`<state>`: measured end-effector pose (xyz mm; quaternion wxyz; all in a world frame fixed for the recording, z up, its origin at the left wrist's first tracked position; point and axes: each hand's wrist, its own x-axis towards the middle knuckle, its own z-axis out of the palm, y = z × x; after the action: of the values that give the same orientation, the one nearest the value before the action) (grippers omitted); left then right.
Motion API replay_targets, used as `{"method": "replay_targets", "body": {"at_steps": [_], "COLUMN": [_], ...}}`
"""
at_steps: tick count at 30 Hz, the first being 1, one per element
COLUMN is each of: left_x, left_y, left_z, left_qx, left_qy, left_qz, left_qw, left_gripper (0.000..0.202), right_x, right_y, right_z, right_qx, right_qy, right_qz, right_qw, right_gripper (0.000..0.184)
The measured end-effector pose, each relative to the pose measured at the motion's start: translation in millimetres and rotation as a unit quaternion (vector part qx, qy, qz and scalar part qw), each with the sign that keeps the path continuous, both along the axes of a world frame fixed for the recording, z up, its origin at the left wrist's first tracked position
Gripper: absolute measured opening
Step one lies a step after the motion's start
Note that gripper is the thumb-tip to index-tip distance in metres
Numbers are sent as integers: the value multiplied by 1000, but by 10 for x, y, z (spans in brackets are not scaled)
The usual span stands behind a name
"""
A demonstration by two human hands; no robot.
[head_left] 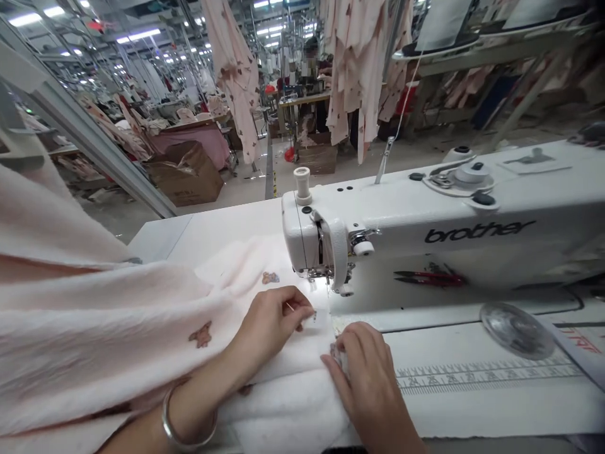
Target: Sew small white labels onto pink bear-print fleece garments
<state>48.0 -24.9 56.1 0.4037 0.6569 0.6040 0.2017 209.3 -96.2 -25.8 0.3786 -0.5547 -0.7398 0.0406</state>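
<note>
Pale pink fleece fabric [155, 315] with small brown bear prints spreads over the left of the table and under the presser foot of a white sewing machine [359, 214]. My left hand [276, 315], with a silver bangle on the wrist, pinches at the fabric just in front of the needle area. A small whitish piece with dark marks shows at its fingertips; its kind is unclear. My right hand [366, 369] is closed at the fabric's right edge, thumb and fingers together on a fold. The fabric there is partly hidden by the fingers.
Red-handled thread snips [432, 277] lie under the machine arm. A clear round disc [517, 331] rests right of my right hand, beyond a printed ruler scale [454, 377]. Hanging pink garments [354, 69], a cardboard box [184, 173] and a person at another workstation are behind.
</note>
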Motion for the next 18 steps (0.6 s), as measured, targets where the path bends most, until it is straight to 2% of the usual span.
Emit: {"method": "replay_targets", "body": {"at_steps": [2,4,7,18], "left_x": [70,106,115,97], "left_y": [28,63,98,100], "left_z": [-69,-171,-285,-351], "left_qx": [-70,-78,-70,-78], "left_qy": [-27,-28,-22,-21], "left_qz": [10,22,26,44], "left_qw": [997,996,997,996], "left_gripper": [18,17,16,14], "right_x": [9,22,32,43], "right_y": [-26,-45,-50,-49], "right_z": [-24,-29,-23,-75], "right_qx": [13,21,23,-28], "right_qy": [-24,-40,-36,-42], "right_qz": [0,3,8,24], "right_qw": [1000,999,999,998], "right_gripper": [23,31,28,35]}}
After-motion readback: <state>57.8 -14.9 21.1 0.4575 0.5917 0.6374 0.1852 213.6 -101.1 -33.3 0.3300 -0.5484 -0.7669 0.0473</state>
